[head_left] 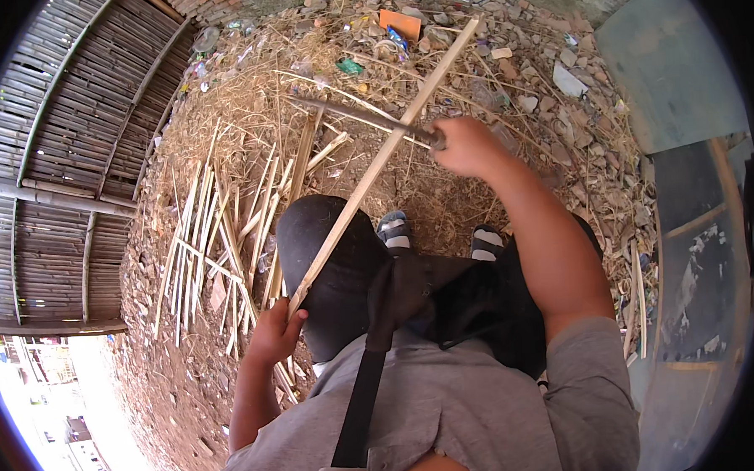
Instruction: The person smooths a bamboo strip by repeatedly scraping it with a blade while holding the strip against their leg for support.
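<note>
My left hand (273, 333) is closed around the near end of a long, pale bamboo strip (362, 190), beside my left knee. The strip slants up over the knee toward the far right. My right hand (467, 147) grips the handle of a long, dark-bladed knife (351, 114). Its blade points left and crosses the strip past its middle; whether the edge touches it I cannot tell. On the ground to the left lie several split bamboo strips (196, 231) in a loose pile.
A bamboo slat wall (77, 105) stands at the left. Brick rubble and litter, with an orange piece (400, 23), cover the far ground. Grey panels (681, 62) lean at the right. My sandalled feet (395, 229) are below the strip.
</note>
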`<state>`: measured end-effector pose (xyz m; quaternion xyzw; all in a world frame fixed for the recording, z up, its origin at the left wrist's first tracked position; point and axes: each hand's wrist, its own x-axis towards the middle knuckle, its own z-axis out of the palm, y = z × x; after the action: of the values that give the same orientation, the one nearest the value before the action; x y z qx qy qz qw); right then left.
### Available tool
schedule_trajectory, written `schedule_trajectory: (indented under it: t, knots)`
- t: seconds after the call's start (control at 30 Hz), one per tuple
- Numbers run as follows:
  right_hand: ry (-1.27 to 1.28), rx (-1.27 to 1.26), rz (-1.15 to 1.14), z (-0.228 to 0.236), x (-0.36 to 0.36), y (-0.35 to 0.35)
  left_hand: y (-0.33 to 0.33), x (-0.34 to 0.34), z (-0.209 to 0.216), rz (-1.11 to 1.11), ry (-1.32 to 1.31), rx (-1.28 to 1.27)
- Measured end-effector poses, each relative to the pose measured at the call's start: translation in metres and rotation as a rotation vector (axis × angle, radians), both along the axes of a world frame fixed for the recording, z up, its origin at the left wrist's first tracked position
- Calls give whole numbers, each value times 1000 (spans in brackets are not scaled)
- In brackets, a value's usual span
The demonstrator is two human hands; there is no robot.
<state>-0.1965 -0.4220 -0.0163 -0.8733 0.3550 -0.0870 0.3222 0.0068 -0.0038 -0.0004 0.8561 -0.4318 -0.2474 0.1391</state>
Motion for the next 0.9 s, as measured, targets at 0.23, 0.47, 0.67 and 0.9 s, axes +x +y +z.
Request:
schedule_trajectory:
  t: [0.23,0.47,0.67,0.9]
  knots:
    - [60,-48,46,-23,-8,-22,0,1,0,7,9,2]
    - [-57,131,-174,-3,-15,-26,-1,3,-2,25,-13,45]
    - [80,-225,266,19,-3,22,4,4,-8,35,43,2]
    - [-37,-57,-152,-13,-18,-37,4,4,-14,2,61,-80]
